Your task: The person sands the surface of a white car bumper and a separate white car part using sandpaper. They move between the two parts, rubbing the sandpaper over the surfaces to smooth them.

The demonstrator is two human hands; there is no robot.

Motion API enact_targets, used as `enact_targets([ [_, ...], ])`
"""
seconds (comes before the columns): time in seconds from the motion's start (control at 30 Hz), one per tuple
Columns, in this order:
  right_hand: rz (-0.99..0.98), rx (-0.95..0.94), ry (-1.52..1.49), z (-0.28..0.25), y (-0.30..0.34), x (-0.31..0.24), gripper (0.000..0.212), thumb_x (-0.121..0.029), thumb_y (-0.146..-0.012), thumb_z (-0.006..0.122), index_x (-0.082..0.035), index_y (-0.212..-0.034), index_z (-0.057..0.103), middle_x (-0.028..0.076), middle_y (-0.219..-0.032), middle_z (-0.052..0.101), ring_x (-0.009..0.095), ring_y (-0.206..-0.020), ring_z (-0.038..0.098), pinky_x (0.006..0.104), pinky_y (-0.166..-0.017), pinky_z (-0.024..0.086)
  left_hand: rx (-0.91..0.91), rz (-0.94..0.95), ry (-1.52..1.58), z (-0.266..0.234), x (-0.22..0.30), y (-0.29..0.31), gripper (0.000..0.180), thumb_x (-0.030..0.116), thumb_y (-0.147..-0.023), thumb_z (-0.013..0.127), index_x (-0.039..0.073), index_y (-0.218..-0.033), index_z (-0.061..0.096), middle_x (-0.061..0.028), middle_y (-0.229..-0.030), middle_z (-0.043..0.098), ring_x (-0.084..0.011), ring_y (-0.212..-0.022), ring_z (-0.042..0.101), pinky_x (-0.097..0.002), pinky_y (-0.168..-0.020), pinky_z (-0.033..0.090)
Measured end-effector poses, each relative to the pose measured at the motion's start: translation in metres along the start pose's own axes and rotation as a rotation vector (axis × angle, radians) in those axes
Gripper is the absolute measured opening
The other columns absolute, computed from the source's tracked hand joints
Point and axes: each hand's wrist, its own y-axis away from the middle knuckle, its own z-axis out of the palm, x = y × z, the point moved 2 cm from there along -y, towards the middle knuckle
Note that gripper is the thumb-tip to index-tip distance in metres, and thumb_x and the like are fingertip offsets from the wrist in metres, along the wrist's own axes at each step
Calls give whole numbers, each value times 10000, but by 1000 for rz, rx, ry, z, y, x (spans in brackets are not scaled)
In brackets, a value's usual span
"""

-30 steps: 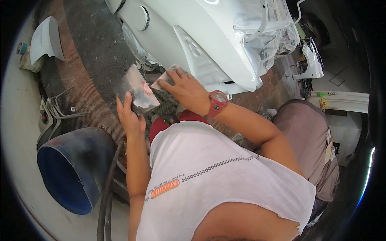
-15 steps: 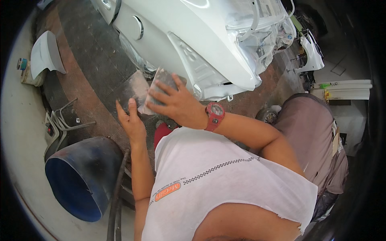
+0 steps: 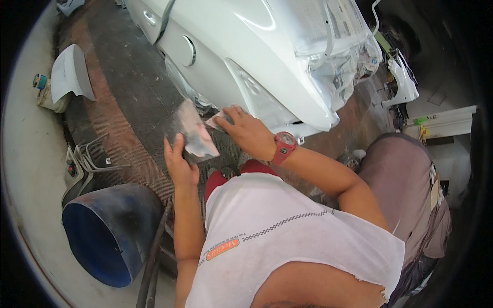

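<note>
My left hand [image 3: 182,167] grips a flat, dark rectangular board [image 3: 208,153] by its near left edge, thumb on the upper face. Across that board lies a smear of pale pink putty [image 3: 192,124]. My right hand [image 3: 249,134], with a red watch on the wrist, is closed on a thin flat spreader [image 3: 217,118] that also looks pinkish. Its fingers cover much of the spreader, so its full shape is hidden. The spreader sits just right of the board's far corner; whether they touch I cannot tell.
A white car body [image 3: 215,56] stands ahead, its end partly masked with plastic and paper. To the left are a blue drum [image 3: 138,208] on its side, a chair [image 3: 82,164], a white panel [image 3: 72,74] and a bucket [image 3: 49,97]. A brownish cover [image 3: 395,179] drapes something at right.
My right hand has moved right, off the board, with the spreader. The board is tilted differently and more of its pink smear shows. The whole view has shifted slightly.
</note>
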Motion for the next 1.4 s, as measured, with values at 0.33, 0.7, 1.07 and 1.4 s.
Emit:
enact_targets([
  [0.33, 465, 71, -1665, 8, 8, 3, 647, -78, -1012, 648, 3, -1611, 417, 151, -1424, 613, 227, -1302, 594, 385, -1134, 461, 116, 81, 5, -6, 10, -14, 561, 193, -1093, 627, 12, -1582, 421, -152, -1463, 587, -266, -1307, 617, -404, -1109, 501],
  [0.7, 320, 99, -1554, -19, 1, 64, 630, -79, -981, 758, 80, -1520, 474, 101, -1305, 711, 122, -1165, 657, 317, -1041, 533, -212, -220, 93, -8, 8, -5, 525, 131, -1087, 612, 2, -1569, 450, -139, -1414, 639, -235, -1262, 651, -381, -1086, 533],
  [1.07, 257, 67, -474, -35, 5, 46, 438, -67, -949, 699, -86, -1381, 634, 115, -1214, 699, 270, -1158, 674, 362, -970, 533, -267, -164, -154, -2, 3, -8, 623, 305, -1123, 603, 16, -1628, 383, -144, -1463, 608, -218, -1345, 579, -364, -1135, 472],
  [1.4, -258, -48, 220, -7, 15, -17, 591, 13, -849, 649, -214, -1392, 701, 132, -1494, 589, 370, -1475, 481, 705, -1230, 285, 130, 257, -270, -27, -13, -22, 542, 216, -1112, 594, -20, -1570, 427, -169, -1405, 619, -238, -1216, 636, -358, -1057, 511],
])
